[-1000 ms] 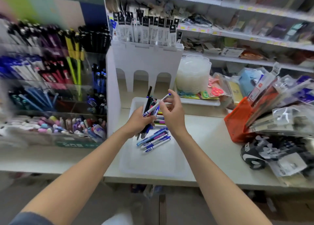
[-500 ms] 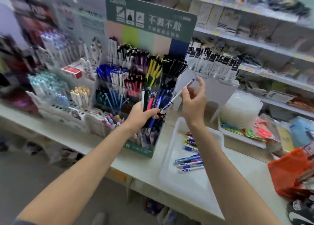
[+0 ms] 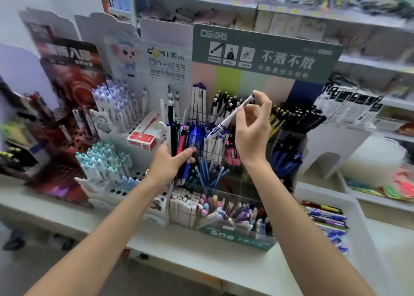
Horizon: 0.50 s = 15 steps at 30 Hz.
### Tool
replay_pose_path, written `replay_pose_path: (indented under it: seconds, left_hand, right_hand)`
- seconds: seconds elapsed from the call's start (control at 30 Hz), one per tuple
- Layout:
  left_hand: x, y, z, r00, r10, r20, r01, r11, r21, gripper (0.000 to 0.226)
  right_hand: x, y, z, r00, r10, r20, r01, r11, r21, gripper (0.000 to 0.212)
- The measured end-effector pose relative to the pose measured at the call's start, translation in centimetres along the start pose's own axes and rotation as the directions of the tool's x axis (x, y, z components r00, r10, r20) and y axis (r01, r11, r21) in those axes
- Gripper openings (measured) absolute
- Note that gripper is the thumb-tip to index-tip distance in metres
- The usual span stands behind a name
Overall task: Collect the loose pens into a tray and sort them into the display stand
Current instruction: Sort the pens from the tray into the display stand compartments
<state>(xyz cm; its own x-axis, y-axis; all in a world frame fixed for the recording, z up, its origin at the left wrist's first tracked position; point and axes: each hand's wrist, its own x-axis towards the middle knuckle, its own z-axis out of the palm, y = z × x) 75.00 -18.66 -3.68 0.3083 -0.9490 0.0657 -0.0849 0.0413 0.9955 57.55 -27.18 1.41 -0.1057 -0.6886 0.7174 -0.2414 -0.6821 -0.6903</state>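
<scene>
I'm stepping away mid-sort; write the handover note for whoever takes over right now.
Left hand grips a bundle of mixed pens upright before the display stand.
Right hand pinches one white-and-blue pen, tip angled down toward the stand.
The tray at right holds more loose pens.
Done: pens collected into the tray.
Left: slot the held pen, then the bundle, then the tray's pens.

White pen (image 3: 230, 116) (blue ends); green stand header (image 3: 268, 54); white tray (image 3: 358, 206).
</scene>
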Motion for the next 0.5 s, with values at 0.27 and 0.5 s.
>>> replay_pose_path:
  seconds: [0.27, 0.5]
  left_hand:
    - [2.5, 2.3, -0.7, 0.999, 0.035, 0.033, -0.032, 0.997, -0.072, 0.031]
    - [3.6, 3.0, -1.4, 0.999, 0.001, 0.050, 0.007, 0.988, -0.156, 0.015]
  right_hand:
    - [6.4, -1.3, 5.3, 0.977, -0.212, -0.021, 0.206, 0.964, -0.166, 0.038]
    - [6.3, 1.5, 7.2, 0.941, -0.060, 0.334, 0.228, 0.841, -0.491, 0.027]
